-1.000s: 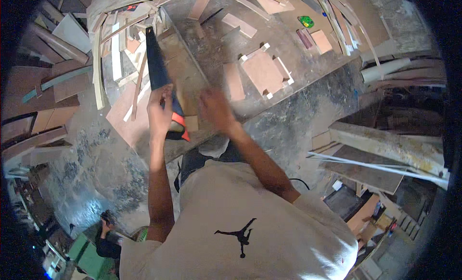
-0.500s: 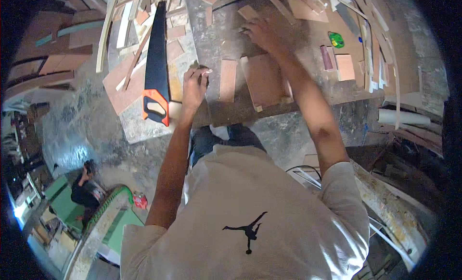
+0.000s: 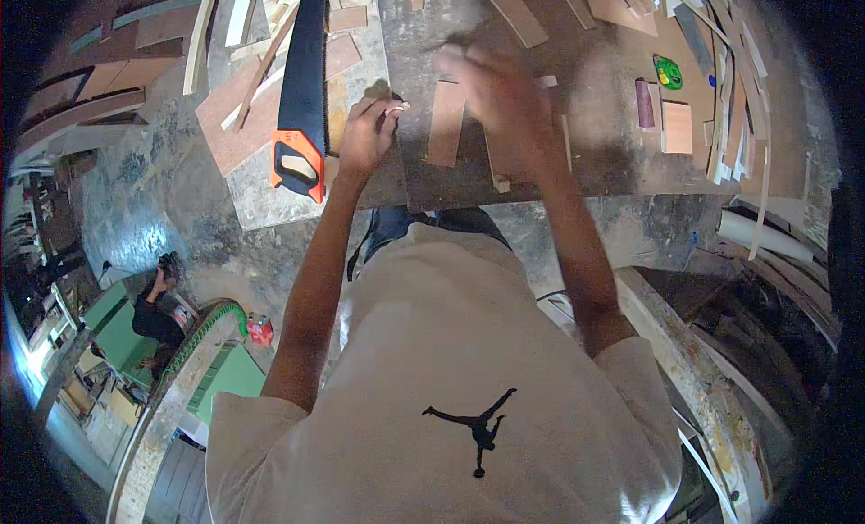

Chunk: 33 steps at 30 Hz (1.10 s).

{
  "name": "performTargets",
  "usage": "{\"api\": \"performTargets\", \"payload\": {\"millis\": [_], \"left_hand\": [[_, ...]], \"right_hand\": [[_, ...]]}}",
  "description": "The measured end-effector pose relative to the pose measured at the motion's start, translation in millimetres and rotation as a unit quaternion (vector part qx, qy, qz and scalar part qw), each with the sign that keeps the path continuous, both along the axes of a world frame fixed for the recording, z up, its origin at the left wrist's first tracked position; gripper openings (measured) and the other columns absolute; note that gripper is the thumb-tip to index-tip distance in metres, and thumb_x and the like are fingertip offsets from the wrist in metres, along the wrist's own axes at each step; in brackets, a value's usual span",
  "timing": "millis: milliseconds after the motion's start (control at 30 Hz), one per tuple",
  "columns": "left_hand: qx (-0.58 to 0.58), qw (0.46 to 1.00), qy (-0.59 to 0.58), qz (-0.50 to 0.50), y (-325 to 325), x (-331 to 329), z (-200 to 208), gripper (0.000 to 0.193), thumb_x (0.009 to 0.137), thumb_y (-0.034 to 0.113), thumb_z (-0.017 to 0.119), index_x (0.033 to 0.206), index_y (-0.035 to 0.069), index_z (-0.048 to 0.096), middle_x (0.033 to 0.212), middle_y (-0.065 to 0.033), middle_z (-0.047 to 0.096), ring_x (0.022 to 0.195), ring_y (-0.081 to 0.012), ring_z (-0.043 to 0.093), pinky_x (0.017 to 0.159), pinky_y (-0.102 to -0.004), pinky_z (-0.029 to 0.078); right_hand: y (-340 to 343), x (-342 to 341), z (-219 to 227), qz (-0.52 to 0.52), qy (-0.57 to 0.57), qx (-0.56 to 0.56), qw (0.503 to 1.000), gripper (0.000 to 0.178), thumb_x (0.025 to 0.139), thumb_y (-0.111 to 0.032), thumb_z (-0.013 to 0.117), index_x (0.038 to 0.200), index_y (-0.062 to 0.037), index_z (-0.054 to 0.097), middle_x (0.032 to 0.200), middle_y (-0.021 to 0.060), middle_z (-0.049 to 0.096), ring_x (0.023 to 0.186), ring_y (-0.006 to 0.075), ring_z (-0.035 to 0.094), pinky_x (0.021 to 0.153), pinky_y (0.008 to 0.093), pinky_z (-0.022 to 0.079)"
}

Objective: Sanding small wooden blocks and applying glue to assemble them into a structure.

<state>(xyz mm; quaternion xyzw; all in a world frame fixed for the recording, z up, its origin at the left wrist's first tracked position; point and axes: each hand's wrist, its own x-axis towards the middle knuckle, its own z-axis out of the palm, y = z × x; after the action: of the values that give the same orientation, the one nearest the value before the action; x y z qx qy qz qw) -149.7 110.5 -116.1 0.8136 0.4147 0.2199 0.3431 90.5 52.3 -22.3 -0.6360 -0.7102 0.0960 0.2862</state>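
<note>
On your worktop (image 3: 622, 177), the saw (image 3: 303, 91) lies at left, one wood strip (image 3: 445, 127) in the middle, the tape measure (image 3: 667, 72) at right.

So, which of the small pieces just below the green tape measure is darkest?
The narrow maroon piece, left of the wider tan piece; its deep reddish colour sets it apart.

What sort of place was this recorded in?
Most likely a woodworking shop: a handsaw with an orange and black handle lies at the worktable's left, cut wooden pieces are scattered about, and what looks like a green tape measure sits at right.
</note>
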Motion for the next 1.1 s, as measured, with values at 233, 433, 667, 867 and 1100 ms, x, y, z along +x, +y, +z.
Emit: {"api": "performTargets", "payload": {"millis": [233, 433, 667, 867, 1100], "left_hand": [[0.176, 0.981, -0.01, -0.084, 12, -15, -10, 0.021, 0.085, 0.005, 0.065, 0.103, 0.012, 0.073, 0.097, -0.0086, 0.065, 0.094, -0.0276, 0.062, 0.084, -0.0395, 0.051], [0.113, 0.987, -0.038, -0.106, 21, -12, 0, 0.02, 0.087, 0.005, 0.064, 0.105, 0.01, 0.072, 0.1, -0.0092, 0.066, 0.092, -0.0293, 0.061, 0.085, -0.0403, 0.049], [0.084, 0.995, -0.029, -0.044, 20, -5, -10, 0.016, 0.089, 0.014, 0.067, 0.105, 0.011, 0.072, 0.103, -0.0123, 0.066, 0.094, -0.0338, 0.062, 0.084, -0.042, 0.051], [0.031, 0.999, 0.014, -0.015, 18, 1, -11, 0.017, 0.09, 0.018, 0.067, 0.103, 0.009, 0.072, 0.107, -0.0172, 0.066, 0.101, -0.0373, 0.064, 0.085, -0.0457, 0.052], [0.016, 0.999, 0.03, -0.007, 17, 6, -1, 0.018, 0.089, 0.017, 0.067, 0.101, 0.006, 0.072, 0.104, -0.0188, 0.066, 0.095, -0.0382, 0.065, 0.084, -0.0449, 0.052]], "right_hand": [[-38, -77, -2, -0.108, 0.568, -0.098, 0.81, 0.021, 0.098, -0.008, 0.06, 0.118, -0.004, 0.065, 0.108, 0.006, 0.07, 0.097, 0.0098, 0.064, 0.083, 0.0269, 0.051], [-35, -80, -14, -0.132, 0.568, -0.073, 0.809, 0.018, 0.093, -0.009, 0.067, 0.109, -0.0008, 0.067, 0.107, 0.0062, 0.07, 0.091, 0.0145, 0.067, 0.079, 0.0275, 0.054], [-31, -83, -76, -0.214, 0.451, -0.105, 0.86, 0.02, 0.089, -0.011, 0.072, 0.106, -0.0022, 0.067, 0.092, 0.0077, 0.072, 0.084, 0.0123, 0.068, 0.072, 0.0273, 0.053], [-13, -109, -89, -0.26, 0.225, -0.087, 0.935, 0.021, 0.088, -0.013, 0.07, 0.104, -0.0008, 0.068, 0.085, 0.0167, 0.071, 0.072, 0.0292, 0.07, 0.068, 0.0385, 0.055], [-9, -117, -98, -0.229, 0.182, 0.02, 0.956, 0.025, 0.091, -0.012, 0.061, 0.112, 0.0015, 0.065, 0.099, 0.0234, 0.068, 0.09, 0.0412, 0.066, 0.079, 0.0477, 0.053]]}}
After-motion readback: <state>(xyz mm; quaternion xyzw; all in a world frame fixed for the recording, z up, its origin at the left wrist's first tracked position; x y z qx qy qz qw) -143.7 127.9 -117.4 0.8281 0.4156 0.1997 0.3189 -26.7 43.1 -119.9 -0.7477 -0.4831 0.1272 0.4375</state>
